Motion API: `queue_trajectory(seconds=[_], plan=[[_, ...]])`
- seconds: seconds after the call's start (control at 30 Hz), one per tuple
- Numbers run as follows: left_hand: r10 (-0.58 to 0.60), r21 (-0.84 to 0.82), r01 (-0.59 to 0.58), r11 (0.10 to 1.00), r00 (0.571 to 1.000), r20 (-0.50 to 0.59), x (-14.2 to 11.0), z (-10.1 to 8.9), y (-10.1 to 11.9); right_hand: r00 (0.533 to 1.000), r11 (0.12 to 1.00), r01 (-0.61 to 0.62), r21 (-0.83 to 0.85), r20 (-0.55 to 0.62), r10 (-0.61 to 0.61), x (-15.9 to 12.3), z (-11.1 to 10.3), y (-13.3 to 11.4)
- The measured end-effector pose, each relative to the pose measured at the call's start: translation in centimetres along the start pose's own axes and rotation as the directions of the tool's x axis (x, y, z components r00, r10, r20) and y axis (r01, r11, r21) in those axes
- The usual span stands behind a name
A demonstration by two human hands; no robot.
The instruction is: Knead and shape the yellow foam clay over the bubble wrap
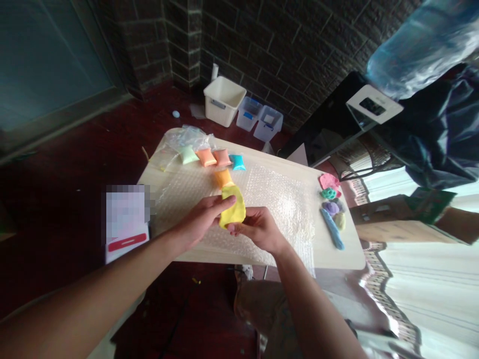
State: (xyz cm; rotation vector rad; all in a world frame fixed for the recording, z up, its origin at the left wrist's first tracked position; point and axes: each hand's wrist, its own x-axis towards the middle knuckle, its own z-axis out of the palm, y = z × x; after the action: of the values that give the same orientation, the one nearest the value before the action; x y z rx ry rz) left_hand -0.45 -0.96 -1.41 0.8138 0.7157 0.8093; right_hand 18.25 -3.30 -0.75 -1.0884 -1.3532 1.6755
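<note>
A flattened piece of yellow modelling clay (pixel 232 205) is held up over the table, pinched from both sides. My left hand (pixel 209 217) grips its left edge, thumb laid across the front. At the lower right edge, my right hand (pixel 258 228) pinches the clay between thumb and fingers. Just beyond it lies an orange clay packet (pixel 222 177), partly covered by the yellow piece. Farther back sit a pale green packet (pixel 188 154), two orange-pink packets (pixel 206 157) and a blue packet (pixel 237 162) in a row.
Bubble wrap (pixel 277 199) covers much of the wooden table (pixel 337 259). Clear plastic bags (pixel 187 137) lie at the back left. Worked clay pieces, including a blue strip (pixel 332 229) and a green lump (pixel 328 193), rest at the right end. A white bin (pixel 223 99) stands on the floor behind.
</note>
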Motion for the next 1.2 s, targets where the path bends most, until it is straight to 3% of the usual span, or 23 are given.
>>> queue_trajectory(seconds=[0.1,0.2,0.4,0.7,1.2], plan=[[0.005,-0.094,-0.014,0.995,0.995,-0.096,0.1,0.2,0.2,0.996,0.998,-0.062,0.033,0.07,0.059,0.0,0.2,0.3],[0.055,-0.088,-0.069,0.994,0.986,-0.157,0.2,0.1,0.3,0.995,0.996,-0.075,0.045,0.066,0.072,0.2,0.3,0.4],[0.111,0.055,-0.103,0.993,0.979,-0.171,0.1,0.2,-0.1,0.998,0.998,-0.057,0.002,0.04,0.057,0.3,0.4,0.7],[0.051,-0.072,-0.065,0.995,0.982,-0.183,-0.2,0.5,0.7,0.996,0.998,-0.069,0.012,0.063,0.068,0.3,0.6,0.7],[0.137,-0.145,-0.171,0.975,0.965,-0.224,0.1,-0.4,0.6,0.997,0.995,-0.068,-0.069,0.015,0.069,1.3,1.4,0.0]])
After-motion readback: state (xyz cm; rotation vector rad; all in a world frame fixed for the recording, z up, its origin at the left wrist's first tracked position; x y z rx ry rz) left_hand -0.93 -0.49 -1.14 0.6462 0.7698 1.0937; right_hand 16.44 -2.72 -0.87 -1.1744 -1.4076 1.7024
